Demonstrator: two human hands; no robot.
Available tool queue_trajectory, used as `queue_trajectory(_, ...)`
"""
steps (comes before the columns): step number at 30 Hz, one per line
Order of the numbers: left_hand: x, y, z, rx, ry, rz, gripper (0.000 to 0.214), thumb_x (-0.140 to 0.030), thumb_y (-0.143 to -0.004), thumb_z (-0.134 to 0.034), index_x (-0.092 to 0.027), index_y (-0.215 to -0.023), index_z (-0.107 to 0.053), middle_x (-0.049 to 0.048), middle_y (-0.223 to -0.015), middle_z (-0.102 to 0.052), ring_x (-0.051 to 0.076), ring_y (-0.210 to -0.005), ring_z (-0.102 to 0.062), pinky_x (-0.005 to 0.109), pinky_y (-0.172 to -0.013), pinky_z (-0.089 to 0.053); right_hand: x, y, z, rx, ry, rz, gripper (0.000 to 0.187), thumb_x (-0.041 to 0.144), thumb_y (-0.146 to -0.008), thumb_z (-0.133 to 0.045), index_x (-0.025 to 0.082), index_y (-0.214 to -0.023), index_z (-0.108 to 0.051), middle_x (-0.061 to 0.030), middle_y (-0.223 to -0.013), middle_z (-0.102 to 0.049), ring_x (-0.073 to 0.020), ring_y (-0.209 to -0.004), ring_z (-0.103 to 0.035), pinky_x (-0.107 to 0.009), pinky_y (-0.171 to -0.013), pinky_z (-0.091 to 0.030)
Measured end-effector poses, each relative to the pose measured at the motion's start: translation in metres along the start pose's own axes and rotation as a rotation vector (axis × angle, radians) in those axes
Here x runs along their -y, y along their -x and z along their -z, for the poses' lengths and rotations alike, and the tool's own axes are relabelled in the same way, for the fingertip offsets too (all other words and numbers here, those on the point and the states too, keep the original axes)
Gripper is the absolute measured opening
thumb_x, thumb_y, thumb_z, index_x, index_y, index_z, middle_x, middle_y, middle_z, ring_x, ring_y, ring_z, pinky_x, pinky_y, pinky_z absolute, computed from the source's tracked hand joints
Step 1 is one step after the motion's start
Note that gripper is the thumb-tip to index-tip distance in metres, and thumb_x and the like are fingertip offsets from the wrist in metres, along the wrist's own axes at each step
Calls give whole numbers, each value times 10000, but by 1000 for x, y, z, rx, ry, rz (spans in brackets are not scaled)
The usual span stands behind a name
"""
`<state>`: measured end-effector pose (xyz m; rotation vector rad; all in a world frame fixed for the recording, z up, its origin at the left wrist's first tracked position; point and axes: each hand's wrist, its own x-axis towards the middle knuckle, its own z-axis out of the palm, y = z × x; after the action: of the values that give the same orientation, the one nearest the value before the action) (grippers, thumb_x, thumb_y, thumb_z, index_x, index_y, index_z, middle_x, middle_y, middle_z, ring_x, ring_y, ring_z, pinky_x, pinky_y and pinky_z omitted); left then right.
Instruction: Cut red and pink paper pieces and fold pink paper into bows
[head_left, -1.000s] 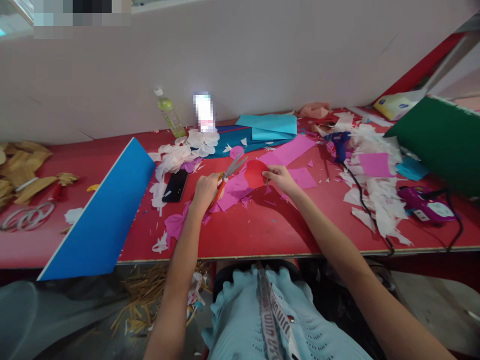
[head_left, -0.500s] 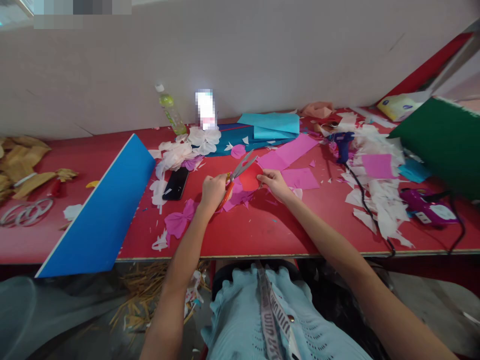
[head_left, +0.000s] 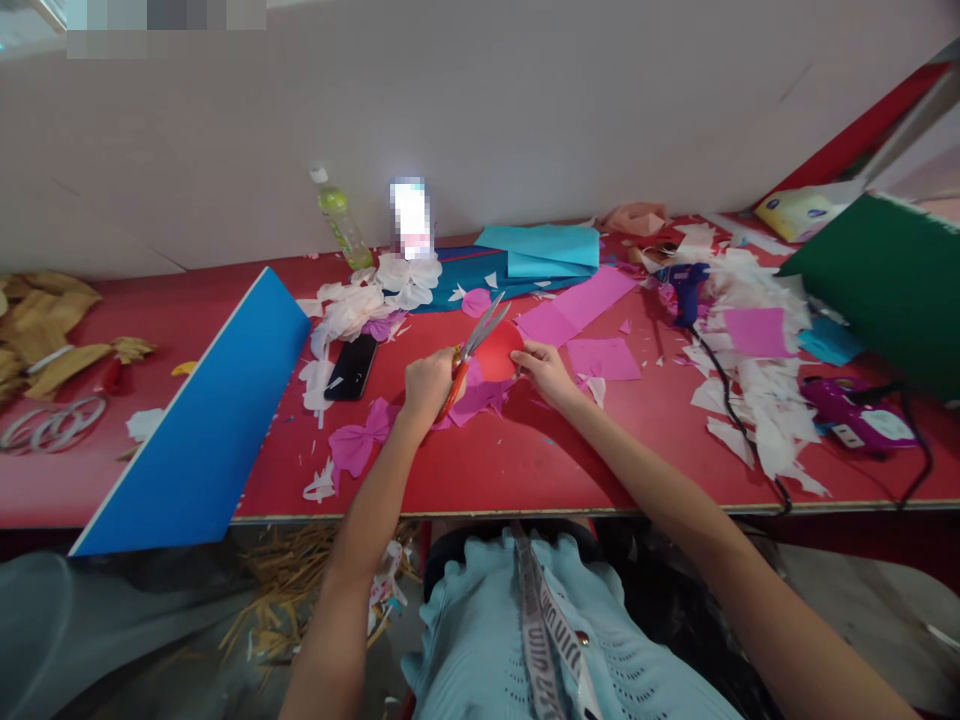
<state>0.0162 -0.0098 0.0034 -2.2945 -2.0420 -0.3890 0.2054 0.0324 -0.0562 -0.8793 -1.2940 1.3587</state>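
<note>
My left hand (head_left: 430,388) is closed around the orange handles of a pair of scissors (head_left: 480,334). The blades point up and away to the right, slightly parted. Between the hands lies a bright red sheet of paper (head_left: 504,352) with a curved right edge. At that edge the thumb and fingers of my right hand (head_left: 546,370) are pinched together on the paper. Pink paper scraps (head_left: 480,400) lie just below the red paper. To the left of my left hand is a pink paper bow shape (head_left: 358,440).
A blue board (head_left: 217,420) stands at left, a green board (head_left: 885,290) at right. A dark phone (head_left: 352,367), a bottle (head_left: 345,225) and a lit screen (head_left: 411,215) are beyond my left hand. A blue glue gun (head_left: 684,290) and white scraps (head_left: 772,400) lie at right.
The scissor blades have drawn a little closer together. My right hand has shifted slightly left with the red paper, and more of the paper's curved edge shows.
</note>
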Motion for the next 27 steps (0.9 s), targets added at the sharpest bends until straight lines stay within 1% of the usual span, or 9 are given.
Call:
queue_trajectory(5,0,0,1,10,-5,3,284,-357,-837,-386,-190,-916,-603,82,-793,-666,209,-749,-630,258,-623,-398,1,1,-3,-8,-13,-28,203,367,-652,-630,181,-620,-557,33,-551,-504,-92,-473,-475,-226,-489,-400)
queue_trajectory(10,4,0,0,-1,7,-36,331,-420,-841,-377,-188,-854,-614,79,-751,-662,209,-721,-624,263,-595,-371,1,1,-3,-12,-49,-7,187,336,-666,-632,174,-608,-557,34,-529,-494,-87,-460,-472,-220,-475,-381)
queue_trajectory(13,7,-2,-1,-28,42,-30,328,-430,-836,-398,-182,-840,-613,80,-768,-662,202,-741,-620,260,-603,-365,1,0,-1,-21,-69,-1,173,318,-660,-638,170,-611,-563,38,-536,-493,-84,-455,-471,-224,-478,-386)
queue_trajectory(15,9,-3,-1,-49,71,-22,303,-398,-844,-396,-178,-871,-603,80,-793,-660,199,-768,-617,260,-617,-371,2,-1,-1,-32,-63,-4,174,321,-654,-639,168,-617,-565,37,-544,-498,-83,-455,-468,-229,-482,-389)
queue_trajectory(17,11,-4,-2,-58,97,-15,279,-354,-853,-388,-178,-948,-582,82,-846,-655,202,-807,-614,266,-641,-385,3,-1,0,-43,-53,-8,181,331,-649,-639,169,-621,-562,35,-552,-502,-83,-456,-465,-233,-487,-391)
queue_trajectory(20,13,-5,-2,-65,105,-18,309,-299,-853,-386,-191,-1116,-507,92,-1019,-625,208,-914,-598,276,-694,-412,5,0,-1,-57,-46,-3,187,342,-643,-637,173,-627,-559,34,-563,-505,-84,-458,-462,-236,-491,-396)
queue_trajectory(22,12,-5,-3,-71,90,-32,353,-275,-847,-394,-193,-1185,-459,99,-1117,-587,209,-981,-577,276,-729,-422,6,0,-2,-57,-43,9,185,346,-648,-632,175,-633,-563,31,-572,-509,-86,-464,-464,-237,-499,-403)
queue_trajectory(24,11,-4,-4,-66,67,-49,369,-270,-840,-409,-180,-1195,-453,105,-1130,-577,211,-987,-575,273,-741,-425,7,1,-2,-48,-23,23,189,357,-661,-621,177,-637,-566,26,-570,-514,-92,-478,-473,-238,-511,-409)
queue_trajectory(27,7,-3,-5,-45,31,-64,354,-278,-833,-419,-175,-1167,-479,93,-1062,-600,204,-902,-602,264,-707,-428,6,2,-2,-47,32,32,211,383,-681,-603,181,-638,-562,18,-555,-519,-106,-501,-487,-241,-525,-412)
